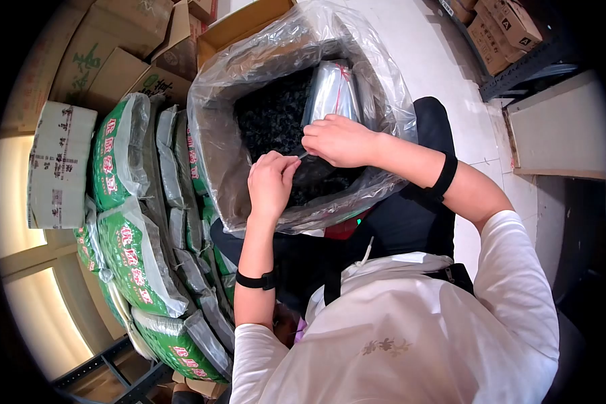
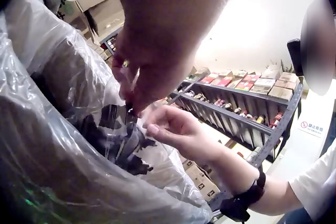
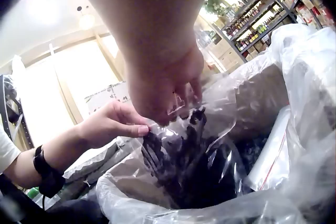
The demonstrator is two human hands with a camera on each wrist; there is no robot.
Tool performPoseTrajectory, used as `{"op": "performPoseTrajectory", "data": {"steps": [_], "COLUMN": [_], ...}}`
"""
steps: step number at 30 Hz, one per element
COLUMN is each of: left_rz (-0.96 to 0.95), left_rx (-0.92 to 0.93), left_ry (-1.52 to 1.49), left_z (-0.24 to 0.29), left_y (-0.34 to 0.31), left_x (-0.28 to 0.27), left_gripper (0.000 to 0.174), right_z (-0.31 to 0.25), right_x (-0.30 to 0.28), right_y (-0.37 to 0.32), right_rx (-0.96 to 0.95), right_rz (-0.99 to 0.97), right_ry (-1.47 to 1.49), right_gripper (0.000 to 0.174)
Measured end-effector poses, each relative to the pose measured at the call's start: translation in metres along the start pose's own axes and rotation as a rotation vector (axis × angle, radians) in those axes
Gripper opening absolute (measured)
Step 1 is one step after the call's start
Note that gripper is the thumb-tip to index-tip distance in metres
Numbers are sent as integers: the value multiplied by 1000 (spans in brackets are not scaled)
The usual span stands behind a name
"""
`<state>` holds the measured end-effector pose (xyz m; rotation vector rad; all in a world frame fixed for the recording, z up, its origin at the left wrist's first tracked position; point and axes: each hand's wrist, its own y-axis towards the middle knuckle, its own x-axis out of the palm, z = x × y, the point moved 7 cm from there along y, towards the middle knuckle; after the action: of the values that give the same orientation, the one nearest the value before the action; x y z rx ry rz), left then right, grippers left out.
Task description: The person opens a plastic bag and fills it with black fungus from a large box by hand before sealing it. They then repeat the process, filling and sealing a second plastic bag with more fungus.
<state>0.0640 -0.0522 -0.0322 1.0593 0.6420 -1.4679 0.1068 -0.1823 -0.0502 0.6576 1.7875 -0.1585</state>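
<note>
Over a large box lined with clear plastic [image 1: 212, 145], my left hand [image 1: 271, 185] and right hand [image 1: 343, 141] meet, fingertips close together. Both pinch the top of a small clear plastic bag [image 3: 178, 155], which hangs below the fingers with dark, crinkled dried pieces inside. The right wrist view shows the left thumb and fingers at the bag's edge, the right fingers bent beside them. Loose dark pieces [image 1: 269, 114] of the same look fill the box. On them lies a stack of clear plastic bags [image 1: 333, 94] tied with red string, just beyond the right hand.
Green-and-white printed sacks [image 1: 138, 262] are piled on the left, below cardboard boxes [image 1: 118, 30]. A white printed package [image 1: 59, 165] stands beside the sacks. Shelving with boxes [image 1: 505, 34] is at the upper right. The box sits close against the person's legs.
</note>
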Motion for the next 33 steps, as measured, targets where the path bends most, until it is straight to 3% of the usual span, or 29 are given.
{"op": "performPoseTrajectory", "data": {"steps": [6,8,11,17,24,27,33], "left_rz": [-38,-27,-63,-98,-57,-80,-41], "left_rx": [-18,-63,-51,-118,-19,-17,39], "left_ry": [-53,-60,-160,-289,-87,-62,-74], "left_z": [-1,-2,-6,-19,-6,-2,4], "left_y": [-2,-2,-4,-6,-6,-5,-6], "left_x": [-2,-5,-2,-5,-4,0,0], "left_gripper": [9,11,12,15,8,10,8], "right_z": [0,3,5,17,13,0,-2], "right_x": [-17,-9,-4,0,-3,-6,9], "right_y": [-5,-5,-3,-5,-1,2,12], "right_rx": [2,-13,19,116,223,104,63], "right_rz": [107,-21,-60,-29,-170,-1,-204], "right_ry": [90,134,179,281,261,258,140], "right_gripper": [17,17,10,7,13,14,15]}}
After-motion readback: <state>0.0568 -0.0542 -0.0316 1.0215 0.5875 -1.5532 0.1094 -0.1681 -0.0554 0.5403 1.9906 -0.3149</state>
